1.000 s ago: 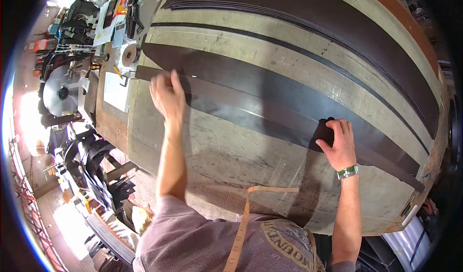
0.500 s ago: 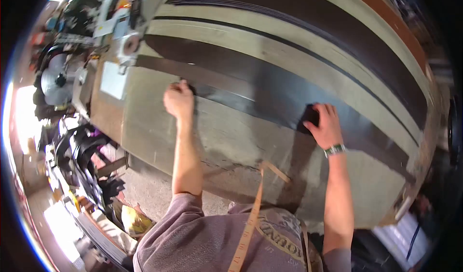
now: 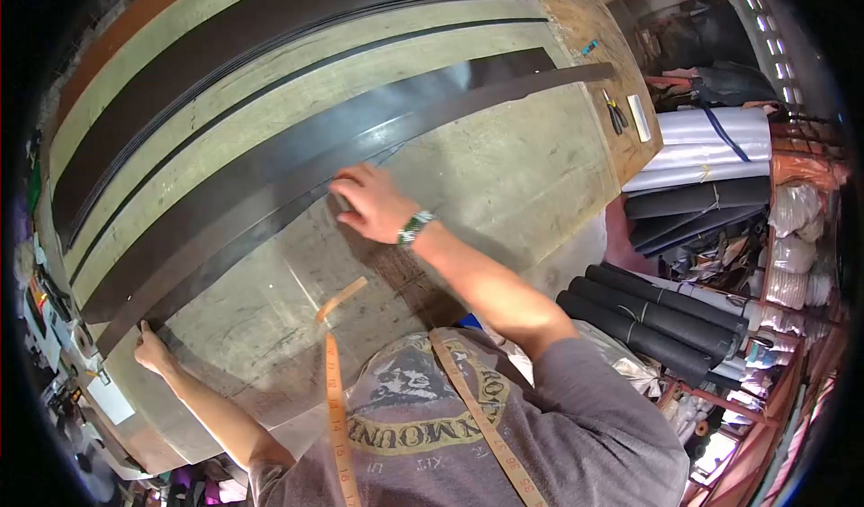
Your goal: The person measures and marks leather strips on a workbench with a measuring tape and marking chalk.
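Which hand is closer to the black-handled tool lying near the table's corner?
Right. The right hand rests on the dark strip at mid-table, well apart from the tool; the left hand touches the strip's opposite end, much farther away.

The long strip point(image 3: 297, 161) is showing near-black, perhaps dark brown, against a table point(image 3: 504, 174) looking worn tan. The tape measure point(image 3: 335, 408) is showing yellow-orange with dark numerals, the wristband point(image 3: 412, 228) is flashing green and white, and the shirt point(image 3: 585, 417) is reading greyish mauve with cream print.
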Motion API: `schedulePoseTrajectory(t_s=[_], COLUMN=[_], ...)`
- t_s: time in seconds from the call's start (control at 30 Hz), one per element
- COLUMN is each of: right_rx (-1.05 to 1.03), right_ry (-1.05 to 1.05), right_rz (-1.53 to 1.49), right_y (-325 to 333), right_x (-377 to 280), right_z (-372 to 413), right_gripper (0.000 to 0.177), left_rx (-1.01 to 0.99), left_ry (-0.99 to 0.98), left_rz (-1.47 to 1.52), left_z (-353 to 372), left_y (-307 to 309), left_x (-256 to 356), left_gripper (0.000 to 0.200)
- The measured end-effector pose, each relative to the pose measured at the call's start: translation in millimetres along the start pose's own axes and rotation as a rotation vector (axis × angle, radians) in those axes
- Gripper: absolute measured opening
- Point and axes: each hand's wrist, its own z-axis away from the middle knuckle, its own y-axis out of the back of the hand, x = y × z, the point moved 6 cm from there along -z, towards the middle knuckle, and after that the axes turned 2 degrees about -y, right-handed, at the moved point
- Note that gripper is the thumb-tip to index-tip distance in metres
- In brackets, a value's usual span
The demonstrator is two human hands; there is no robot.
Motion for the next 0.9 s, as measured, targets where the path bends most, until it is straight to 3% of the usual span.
schedulePoseTrajectory(t_s=[0.23, 0.27, 0.37, 0.4, 0.43, 0.5, 0.6, 0.7, 0.9], right_rx=[0.121, 0.171, 0.245, 0.238, 0.235, 0.180, 0.117, -0.006, -0.263], right_ry=[-0.120, -0.152, -0.079, -0.030, 0.018, 0.086, 0.161, 0.187, 0.016], right_rz=[0.180, 0.158, 0.249, 0.256, 0.264, 0.281, 0.318, 0.330, 0.029], right_y=[124.9, 140.6, 190.0, 200.2, 206.8, 210.2, 199.7, 195.8, 216.0], right_x=[127.5, 156.8, 217.2, 231.2, 243.0, 258.9, 289.1, 302.3, 321.0], right_z=[73.6, 76.6, 53.5, 37.0, 19.5, -21.3, -56.6, -65.7, -86.9], right_gripper=[0.042, 0.040, 0.035, 0.034, 0.034, 0.033, 0.033, 0.031, 0.022], left_rx=[0.032, 0.129, 0.446, 0.469, 0.279, 0.194, -0.110, -0.271, -0.469], left_ry=[-0.057, -0.239, -0.468, -0.495, -0.601, -0.957, -1.113, -1.181, -1.095], left_rz=[-0.010, -0.063, -0.402, -0.428, -0.302, -0.152, -0.003, -0.090, -0.347], left_z=[96.4, 117.1, 222.7, 249.3, 271.6, 327.6, 357.3, 352.6, 348.6], left_y=[-22.0, -23.2, -10.6, -21.4, -32.5, -52.2, -103.8, -154.8, -159.0], left_x=[36.1, 48.2, 132.6, 153.8, 181.8, 244.0, 316.4, 354.4, 402.0], left_gripper=[0.042, 0.039, 0.038, 0.034, 0.030, 0.024, 0.037, 0.044, 0.030])
